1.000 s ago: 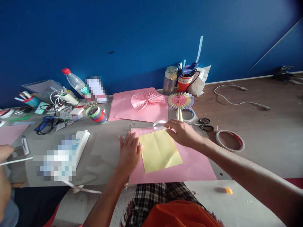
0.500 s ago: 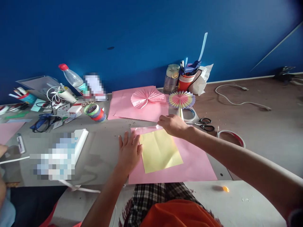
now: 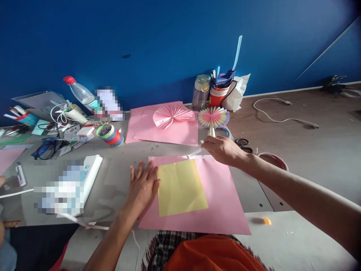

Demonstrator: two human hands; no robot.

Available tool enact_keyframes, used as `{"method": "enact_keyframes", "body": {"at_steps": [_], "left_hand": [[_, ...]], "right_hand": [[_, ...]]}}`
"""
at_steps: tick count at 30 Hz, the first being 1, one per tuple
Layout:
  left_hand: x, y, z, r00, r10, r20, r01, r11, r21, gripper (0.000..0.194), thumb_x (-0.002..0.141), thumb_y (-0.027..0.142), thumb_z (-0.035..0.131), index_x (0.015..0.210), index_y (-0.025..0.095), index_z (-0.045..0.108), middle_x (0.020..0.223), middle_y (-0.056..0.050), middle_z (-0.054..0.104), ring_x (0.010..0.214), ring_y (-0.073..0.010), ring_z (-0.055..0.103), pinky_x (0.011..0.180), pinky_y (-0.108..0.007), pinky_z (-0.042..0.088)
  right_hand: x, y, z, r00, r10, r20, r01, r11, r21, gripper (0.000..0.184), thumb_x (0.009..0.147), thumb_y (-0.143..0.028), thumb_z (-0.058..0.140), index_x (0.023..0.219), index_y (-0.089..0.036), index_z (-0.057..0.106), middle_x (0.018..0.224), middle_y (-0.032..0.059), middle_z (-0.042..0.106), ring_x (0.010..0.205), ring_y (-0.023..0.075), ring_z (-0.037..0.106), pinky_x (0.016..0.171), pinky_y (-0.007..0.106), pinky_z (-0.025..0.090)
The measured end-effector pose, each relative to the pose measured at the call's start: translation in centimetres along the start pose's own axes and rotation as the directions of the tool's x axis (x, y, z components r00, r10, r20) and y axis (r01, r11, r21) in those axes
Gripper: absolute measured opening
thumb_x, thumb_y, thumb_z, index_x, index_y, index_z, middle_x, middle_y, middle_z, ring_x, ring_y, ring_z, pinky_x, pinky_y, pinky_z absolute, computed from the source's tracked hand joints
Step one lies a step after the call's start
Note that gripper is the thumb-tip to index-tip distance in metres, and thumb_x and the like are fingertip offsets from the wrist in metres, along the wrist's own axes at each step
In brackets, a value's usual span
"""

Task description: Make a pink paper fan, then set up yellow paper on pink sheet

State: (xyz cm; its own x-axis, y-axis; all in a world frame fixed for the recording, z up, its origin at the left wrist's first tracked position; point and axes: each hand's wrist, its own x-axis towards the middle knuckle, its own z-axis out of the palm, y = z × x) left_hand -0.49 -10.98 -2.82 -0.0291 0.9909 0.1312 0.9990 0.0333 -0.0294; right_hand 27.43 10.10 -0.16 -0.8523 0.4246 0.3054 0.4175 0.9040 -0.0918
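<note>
A large pink paper sheet lies on the table, with a yellow paper square on top of it. My left hand lies flat with fingers spread over the pink sheet's left edge, its thumb side touching the yellow square. At the far edge of the pink sheet, my right hand is closed in a pinch on a thin white strip. The strip slants up from the sheet to the fingers; it looks like tape or its backing. Just beyond that hand stands a multicoloured pleated paper fan.
Behind are a pink pleated fan on pink sheets, a glass bottle and a red cup of tools. Scissors and a tape roll lie right. A power strip and tape stack are left.
My right hand has moved right and toward me, with the white strip now lifted from the sheet's far edge. The pink sheet, yellow square and my left hand sit nearer me and slightly left.
</note>
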Motion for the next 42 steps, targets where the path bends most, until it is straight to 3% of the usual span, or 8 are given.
{"method": "enact_keyframes", "body": {"at_steps": [8,11,15,18,24,34,38,42], "left_hand": [[-0.1,0.3,-0.3,1.0,0.013,-0.024,-0.013,1.0,-0.005,0.039,0.091,0.031,0.042,0.125,0.02,0.059,0.139,-0.009,0.052,0.136,-0.0375,0.034,0.11,-0.064,0.019],[0.1,0.5,-0.5,1.0,0.016,-0.007,-0.015,1.0,0.009,0.039,0.091,0.028,0.041,0.125,0.018,0.057,0.14,-0.011,0.05,0.137,-0.0375,0.031,0.11,-0.064,0.019],[0.1,0.5,-0.8,0.999,0.026,0.018,-0.026,0.999,-0.021,0.037,0.092,0.028,0.039,0.123,0.019,0.057,0.141,-0.01,0.049,0.138,-0.0344,0.03,0.111,-0.062,0.02],[0.1,0.5,-0.8,1.0,0.011,0.006,-0.011,0.998,-0.067,0.032,0.091,0.027,0.042,0.117,0.022,0.06,0.138,-0.009,0.052,0.137,-0.0319,0.033,0.112,-0.06,0.019],[-0.5,0.1,0.2,0.996,-0.053,-0.069,0.042,0.988,-0.149,0.032,0.089,0.032,0.045,0.115,0.021,0.061,0.137,-0.01,0.053,0.134,-0.0303,0.037,0.113,-0.058,0.018],[-1.7,0.7,0.4,0.989,-0.144,-0.036,0.135,0.973,-0.187,0.045,0.09,0.036,0.045,0.132,0.019,0.049,0.14,-0.012,0.05,0.137,-0.0318,0.034,0.114,-0.059,0.014],[-1.9,0.8,0.6,0.986,-0.156,-0.064,0.142,0.972,-0.185,0.051,0.091,0.043,0.041,0.135,0.016,0.045,0.138,-0.014,0.052,0.137,-0.0326,0.034,0.114,-0.058,0.012],[-2.1,1.1,0.7,0.982,-0.163,-0.093,0.145,0.973,-0.178,0.055,0.092,0.045,0.039,0.137,0.013,0.042,0.137,-0.015,0.053,0.136,-0.0339,0.035,0.114,-0.058,0.012]], "right_hand": [[-3.9,0.7,-1.5,1.0,0.02,0.016,-0.018,0.995,-0.102,0.024,0.087,-0.013,0.046,0.095,-0.02,0.068,0.096,0.0058,0.064,0.064,0.011,0.053,0.056,0.025,0.035],[-3.6,-1.1,-2.8,1.0,-0.001,-0.019,0.0,0.998,-0.065,0.024,0.085,-0.02,0.053,0.105,-0.02,0.066,0.11,0.0099,0.06,0.078,0.0166,0.058,0.068,0.031,0.044],[-2.1,-5.4,-3.3,0.993,0.054,-0.107,-0.036,0.986,0.166,0.023,0.088,-0.019,0.049,0.104,-0.017,0.064,0.098,0.0101,0.063,0.085,0.019,0.059,0.075,0.034,0.047],[-1.2,-8.0,-2.1,0.992,0.124,0.037,-0.13,0.951,0.28,0.023,0.087,-0.018,0.049,0.106,-0.016,0.062,0.095,0.0089,0.064,0.088,0.0195,0.06,0.076,0.033,0.048],[-0.4,-9.6,0.8,0.957,0.174,0.231,-0.22,0.957,0.192,0.017,0.084,-0.012,0.049,0.095,-0.015,0.061,0.099,0.0097,0.059,0.088,0.0198,0.058,0.076,0.032,0.046],[1.0,-12.7,0.0,0.907,0.12,0.404,-0.18,0.977,0.114,0.029,0.084,-0.027,0.059,0.11,-0.015,0.056,0.119,0.0111,0.056,0.083,0.0216,0.06,0.073,0.035,0.045],[0.1,-14.5,-0.2,0.927,0.068,0.368,-0.115,0.987,0.11,0.052,0.077,-0.043,0.068,0.119,-0.014,0.055,0.131,0.0163,0.05,0.113,0.0351,0.048,0.093,0.047,0.041],[-1.1,-15.3,0.2,0.942,0.086,0.325,-0.144,0.977,0.158,0.054,0.075,-0.042,0.072,0.118,-0.013,0.055,0.121,0.0159,0.055,0.111,0.0329,0.047,0.093,0.047,0.04]]}}
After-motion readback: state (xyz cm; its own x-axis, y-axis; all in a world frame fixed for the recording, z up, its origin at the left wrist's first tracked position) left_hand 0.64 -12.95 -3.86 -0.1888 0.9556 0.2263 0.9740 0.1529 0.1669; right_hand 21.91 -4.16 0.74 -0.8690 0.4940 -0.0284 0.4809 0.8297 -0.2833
